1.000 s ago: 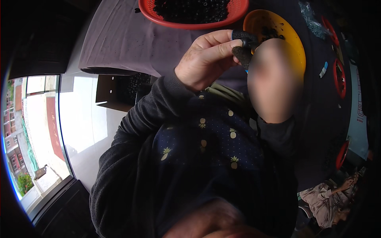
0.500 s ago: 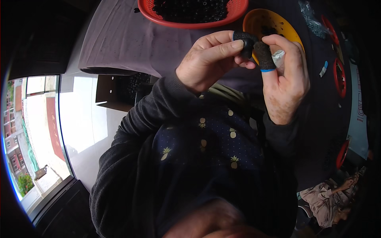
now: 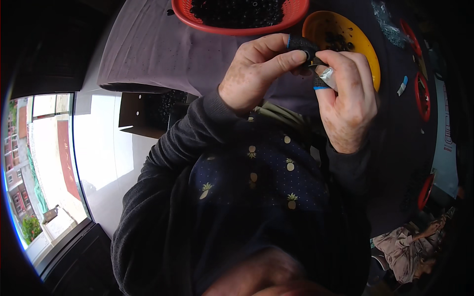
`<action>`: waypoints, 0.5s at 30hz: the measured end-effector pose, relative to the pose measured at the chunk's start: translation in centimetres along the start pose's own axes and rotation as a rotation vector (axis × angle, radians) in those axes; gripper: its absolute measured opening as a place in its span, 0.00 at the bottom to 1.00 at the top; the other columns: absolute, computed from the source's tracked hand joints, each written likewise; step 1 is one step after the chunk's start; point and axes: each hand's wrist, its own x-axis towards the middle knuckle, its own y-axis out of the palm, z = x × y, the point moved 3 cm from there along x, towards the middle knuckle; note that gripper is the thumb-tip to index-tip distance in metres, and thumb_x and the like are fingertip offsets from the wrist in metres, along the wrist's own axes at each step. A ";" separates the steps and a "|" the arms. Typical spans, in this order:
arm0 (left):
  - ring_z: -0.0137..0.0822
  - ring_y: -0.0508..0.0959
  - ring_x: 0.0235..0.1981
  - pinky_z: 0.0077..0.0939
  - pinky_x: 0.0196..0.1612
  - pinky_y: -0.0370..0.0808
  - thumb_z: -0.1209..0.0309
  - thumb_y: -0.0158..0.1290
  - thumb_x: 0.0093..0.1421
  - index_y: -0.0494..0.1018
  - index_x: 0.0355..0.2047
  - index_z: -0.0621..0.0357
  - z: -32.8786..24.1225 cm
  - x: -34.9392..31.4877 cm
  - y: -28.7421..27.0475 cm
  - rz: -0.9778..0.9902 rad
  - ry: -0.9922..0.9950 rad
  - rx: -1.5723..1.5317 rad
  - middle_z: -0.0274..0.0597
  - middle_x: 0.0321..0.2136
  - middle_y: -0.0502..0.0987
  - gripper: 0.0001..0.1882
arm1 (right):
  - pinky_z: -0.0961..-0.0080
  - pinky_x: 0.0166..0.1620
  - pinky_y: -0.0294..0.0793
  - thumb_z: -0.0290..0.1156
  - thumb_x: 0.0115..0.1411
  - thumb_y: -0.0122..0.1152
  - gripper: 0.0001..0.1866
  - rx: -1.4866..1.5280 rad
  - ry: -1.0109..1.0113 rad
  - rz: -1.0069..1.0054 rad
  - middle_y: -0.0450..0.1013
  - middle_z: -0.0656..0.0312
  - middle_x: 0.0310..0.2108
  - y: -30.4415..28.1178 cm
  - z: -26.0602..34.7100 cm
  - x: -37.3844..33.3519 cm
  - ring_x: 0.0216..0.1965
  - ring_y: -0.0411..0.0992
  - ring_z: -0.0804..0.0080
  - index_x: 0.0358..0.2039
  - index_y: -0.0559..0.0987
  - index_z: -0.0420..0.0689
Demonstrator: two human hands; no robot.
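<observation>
Between the thumb and forefinger of my left hand is a small black rounded part, partly hidden by the fingers. A dark finger cot with a blue rim covers that forefinger. My right hand is closed right beside it, pinching a small tool wrapped in whitish, shiny material. The tool's tip meets the black part, and its kind is hidden. Another dark blue-rimmed cot is on my right thumb. Just behind the hands sits a yellow bowl with several small black pieces inside.
A red perforated basket full of small black parts stands at the far side of the grey-covered table. Clear plastic wrap and red round items lie to the right. A cardboard box is below left. Another person appears lower right.
My right hand has moved slightly left and its fingers have closed in on the black part, bringing the wrapped tool against it. My left hand has barely shifted.
</observation>
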 end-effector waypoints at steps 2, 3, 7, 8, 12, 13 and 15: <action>0.24 0.73 0.33 0.20 0.41 0.71 0.75 0.49 0.59 0.71 0.44 0.62 -0.4 -0.1 -0.1 0.010 0.003 0.096 0.35 0.34 0.76 0.12 | 0.72 0.30 0.71 0.13 0.34 0.59 0.22 0.013 0.014 0.030 0.67 0.59 0.30 0.0 0.1 0.1 0.29 0.71 0.62 0.34 0.74 0.43; 0.24 0.72 0.32 0.22 0.41 0.71 0.75 0.49 0.60 0.71 0.44 0.63 -0.5 -0.1 -0.2 0.016 0.021 0.129 0.35 0.33 0.75 0.12 | 0.72 0.30 0.71 0.13 0.34 0.59 0.22 0.015 0.014 0.030 0.67 0.59 0.30 0.0 0.0 0.1 0.29 0.71 0.62 0.34 0.74 0.43; 0.25 0.71 0.30 0.31 0.44 0.74 0.73 0.47 0.61 0.70 0.45 0.64 0.0 -0.1 -0.2 0.054 0.007 -0.095 0.37 0.32 0.73 0.13 | 0.76 0.32 0.71 0.15 0.46 0.58 0.13 -0.010 0.121 -0.078 0.69 0.59 0.29 -0.1 -1.3 0.2 0.29 0.71 0.65 0.35 0.75 0.40; 0.25 0.71 0.30 0.31 0.44 0.74 0.73 0.47 0.61 0.70 0.45 0.64 0.0 -0.1 -0.3 0.055 0.006 -0.097 0.37 0.32 0.73 0.13 | 0.76 0.32 0.70 0.15 0.46 0.58 0.13 0.045 0.175 -0.120 0.69 0.59 0.29 -0.3 -1.8 0.1 0.29 0.71 0.65 0.35 0.75 0.40; 0.26 0.70 0.29 0.38 0.46 0.74 0.70 0.45 0.62 0.68 0.46 0.65 0.4 0.2 -0.6 0.163 -0.082 -0.308 0.39 0.33 0.72 0.15 | 0.78 0.33 0.69 0.19 0.51 0.59 0.09 0.328 0.334 -0.104 0.70 0.59 0.30 -0.4 -1.6 -0.2 0.29 0.70 0.68 0.34 0.74 0.38; 0.26 0.71 0.29 0.38 0.46 0.74 0.69 0.44 0.62 0.67 0.47 0.65 0.4 0.1 -0.6 0.200 -0.095 -0.375 0.39 0.34 0.72 0.15 | 0.78 0.33 0.69 0.19 0.51 0.59 0.09 0.329 0.333 -0.104 0.70 0.59 0.30 -0.3 -1.5 -0.3 0.29 0.70 0.68 0.34 0.74 0.38; 0.26 0.71 0.29 0.38 0.46 0.74 0.69 0.44 0.62 0.66 0.48 0.65 0.5 0.1 -0.7 0.204 -0.104 -0.396 0.39 0.35 0.72 0.16 | 0.79 0.34 0.69 0.23 0.52 0.61 0.11 0.430 0.380 -0.058 0.70 0.60 0.31 0.0 -1.4 -0.6 0.30 0.70 0.69 0.36 0.73 0.38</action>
